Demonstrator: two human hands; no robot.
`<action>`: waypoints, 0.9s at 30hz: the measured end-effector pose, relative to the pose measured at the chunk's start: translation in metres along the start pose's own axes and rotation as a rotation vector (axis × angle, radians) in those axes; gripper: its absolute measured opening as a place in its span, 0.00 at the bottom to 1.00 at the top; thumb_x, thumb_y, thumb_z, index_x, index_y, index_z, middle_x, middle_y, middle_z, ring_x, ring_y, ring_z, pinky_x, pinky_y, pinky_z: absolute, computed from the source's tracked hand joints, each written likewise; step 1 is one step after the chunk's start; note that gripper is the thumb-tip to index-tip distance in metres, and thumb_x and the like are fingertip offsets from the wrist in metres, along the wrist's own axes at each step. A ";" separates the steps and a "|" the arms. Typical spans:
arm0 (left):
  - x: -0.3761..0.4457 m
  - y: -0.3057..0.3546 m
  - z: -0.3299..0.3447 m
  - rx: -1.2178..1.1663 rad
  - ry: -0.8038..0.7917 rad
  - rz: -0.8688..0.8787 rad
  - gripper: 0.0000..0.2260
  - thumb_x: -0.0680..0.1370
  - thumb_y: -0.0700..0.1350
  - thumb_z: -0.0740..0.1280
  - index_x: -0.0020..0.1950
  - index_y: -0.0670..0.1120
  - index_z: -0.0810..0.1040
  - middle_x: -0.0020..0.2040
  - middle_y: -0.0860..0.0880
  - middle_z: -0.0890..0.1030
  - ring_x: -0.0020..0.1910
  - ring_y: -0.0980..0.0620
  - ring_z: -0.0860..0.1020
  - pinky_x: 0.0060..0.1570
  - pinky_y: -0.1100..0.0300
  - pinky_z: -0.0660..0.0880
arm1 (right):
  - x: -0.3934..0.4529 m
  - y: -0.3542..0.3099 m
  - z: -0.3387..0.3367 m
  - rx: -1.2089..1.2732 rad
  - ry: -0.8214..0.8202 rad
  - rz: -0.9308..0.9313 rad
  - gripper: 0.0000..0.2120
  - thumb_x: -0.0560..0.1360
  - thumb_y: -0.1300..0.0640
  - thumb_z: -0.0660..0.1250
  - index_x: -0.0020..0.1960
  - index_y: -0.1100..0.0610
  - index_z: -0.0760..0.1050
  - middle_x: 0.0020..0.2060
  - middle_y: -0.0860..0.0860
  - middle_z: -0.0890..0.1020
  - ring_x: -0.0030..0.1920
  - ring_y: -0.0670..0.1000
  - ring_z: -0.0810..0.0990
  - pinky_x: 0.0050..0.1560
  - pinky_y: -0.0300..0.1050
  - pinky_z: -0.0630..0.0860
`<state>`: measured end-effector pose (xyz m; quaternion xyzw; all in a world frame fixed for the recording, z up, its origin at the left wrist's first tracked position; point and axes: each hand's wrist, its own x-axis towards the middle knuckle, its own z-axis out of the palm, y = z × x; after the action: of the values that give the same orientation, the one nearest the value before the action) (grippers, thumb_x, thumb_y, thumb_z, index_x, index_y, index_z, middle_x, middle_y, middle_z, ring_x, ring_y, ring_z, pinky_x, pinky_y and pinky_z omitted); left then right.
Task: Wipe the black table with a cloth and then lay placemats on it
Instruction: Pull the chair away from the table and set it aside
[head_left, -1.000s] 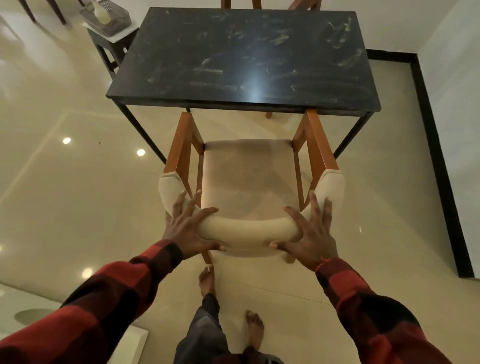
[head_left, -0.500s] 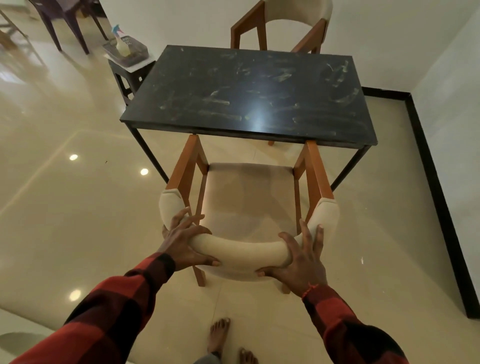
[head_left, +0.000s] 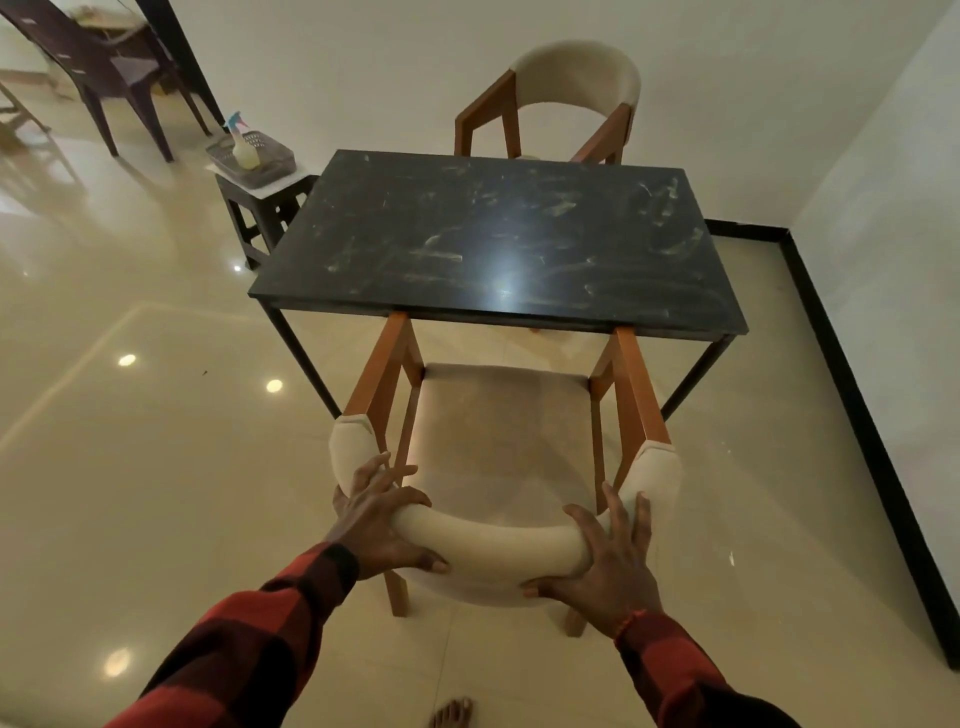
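The black table stands in the middle of the view, its top streaked with pale smears. In front of it is a wooden chair with a cream padded backrest, its arms touching the table's near edge. My left hand grips the left part of the backrest. My right hand grips the right part. No cloth or placemat is in view.
A second matching chair stands at the table's far side. A small dark stool at the table's left back corner carries a grey basket with a spray bottle. A wall runs along the right; dark chairs stand far left.
Both hands have stayed on the chair's backrest. The view has tilted up and drawn back, so the far chair and side stool now show. The near chair sits a little farther from the table.
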<state>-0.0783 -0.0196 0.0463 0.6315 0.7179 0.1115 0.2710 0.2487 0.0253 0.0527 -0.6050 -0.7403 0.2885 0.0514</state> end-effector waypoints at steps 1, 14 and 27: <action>-0.001 0.000 0.000 0.002 0.000 0.005 0.31 0.56 0.75 0.71 0.58 0.70 0.72 0.76 0.59 0.64 0.80 0.48 0.47 0.74 0.29 0.47 | 0.000 0.000 -0.001 0.002 -0.004 0.002 0.56 0.50 0.20 0.70 0.75 0.38 0.62 0.80 0.45 0.42 0.78 0.55 0.28 0.72 0.63 0.66; -0.003 0.000 -0.001 0.060 -0.006 0.010 0.42 0.53 0.84 0.62 0.63 0.68 0.71 0.76 0.59 0.64 0.79 0.49 0.47 0.74 0.29 0.48 | -0.002 0.024 -0.014 -0.108 -0.066 -0.071 0.51 0.59 0.25 0.69 0.77 0.39 0.56 0.81 0.44 0.45 0.79 0.51 0.32 0.77 0.57 0.61; 0.068 0.217 0.046 0.022 -0.049 0.097 0.36 0.73 0.66 0.71 0.78 0.59 0.63 0.82 0.52 0.55 0.81 0.48 0.52 0.78 0.45 0.51 | 0.028 0.147 -0.127 -0.154 0.108 0.147 0.38 0.77 0.29 0.55 0.81 0.45 0.53 0.81 0.52 0.54 0.81 0.55 0.50 0.78 0.60 0.55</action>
<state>0.1255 0.0761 0.1007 0.6712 0.6807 0.1011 0.2756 0.4225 0.1127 0.0780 -0.6746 -0.7100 0.2006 0.0232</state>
